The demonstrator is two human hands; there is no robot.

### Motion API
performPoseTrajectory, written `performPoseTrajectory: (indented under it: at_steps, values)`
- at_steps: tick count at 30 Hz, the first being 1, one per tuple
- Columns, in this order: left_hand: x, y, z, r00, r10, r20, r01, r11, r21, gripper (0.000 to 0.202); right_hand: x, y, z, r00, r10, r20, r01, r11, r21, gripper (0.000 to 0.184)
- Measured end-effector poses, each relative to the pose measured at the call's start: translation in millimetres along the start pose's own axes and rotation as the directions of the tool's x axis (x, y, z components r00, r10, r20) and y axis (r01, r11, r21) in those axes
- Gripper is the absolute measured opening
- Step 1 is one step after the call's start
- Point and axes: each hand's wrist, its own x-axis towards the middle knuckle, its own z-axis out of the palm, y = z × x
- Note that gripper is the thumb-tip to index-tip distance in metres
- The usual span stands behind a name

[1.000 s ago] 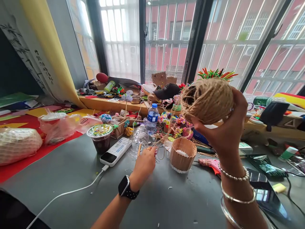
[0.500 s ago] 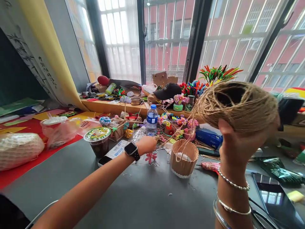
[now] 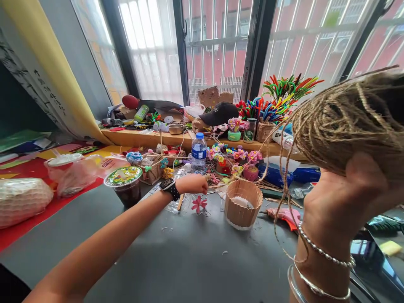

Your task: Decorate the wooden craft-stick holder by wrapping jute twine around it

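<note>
Right hand (image 3: 342,206) grasps the jute twine ball (image 3: 341,126), strand trailing loose. Left hand (image 3: 193,184), grip indiscernible, among far paper flowers (image 3: 235,156). The popsicle-stick cup (image 3: 243,206) bears no twine.

Scroll (image 3: 47,94) calligraphy, water bottle (image 3: 198,152) label: unreadable.

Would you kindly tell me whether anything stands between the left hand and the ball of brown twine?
The right hand holds the ball of brown twine raised at the right. Between it and the left hand, low on the grey table, stands a round cup of wooden sticks.
</note>
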Motion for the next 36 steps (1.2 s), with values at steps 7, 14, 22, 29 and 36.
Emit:
performPoseTrajectory:
  at_steps: [7, 14, 22, 29, 36]
  values:
    - [-11, -8, -33.8, 0.889, -0.16, -0.43, 0.184, 0.983, 0.014, 0.032, -11, 6, 8, 0.993, -0.095, -0.068, 0.103, 0.987, 0.125, 0.077]
    - [-10, 10, -40.2, 0.861, -0.092, -0.501, 0.113, 0.993, 0.013, 0.027, 0, 29, 16, 0.973, -0.22, -0.068, 0.229, 0.952, 0.202, 0.08]
    - [23, -4, -57.4, 0.824, -0.112, -0.556, 0.106, 0.993, -0.043, 0.028, -9, 6, 13, 0.991, -0.134, 0.004, 0.129, 0.964, 0.231, 0.079]
    - [5, 13, -78.6, 0.956, 0.03, -0.293, -0.076, 0.986, -0.146, 0.022, -7, 12, 15, 0.982, -0.185, 0.029, 0.181, 0.978, 0.107, 0.07]
    - [16, 18, -45.7, 0.978, 0.118, -0.17, -0.115, 0.993, 0.031, 0.028, -4, 15, 16, 0.977, -0.209, 0.033, 0.209, 0.978, -0.001, 0.068]
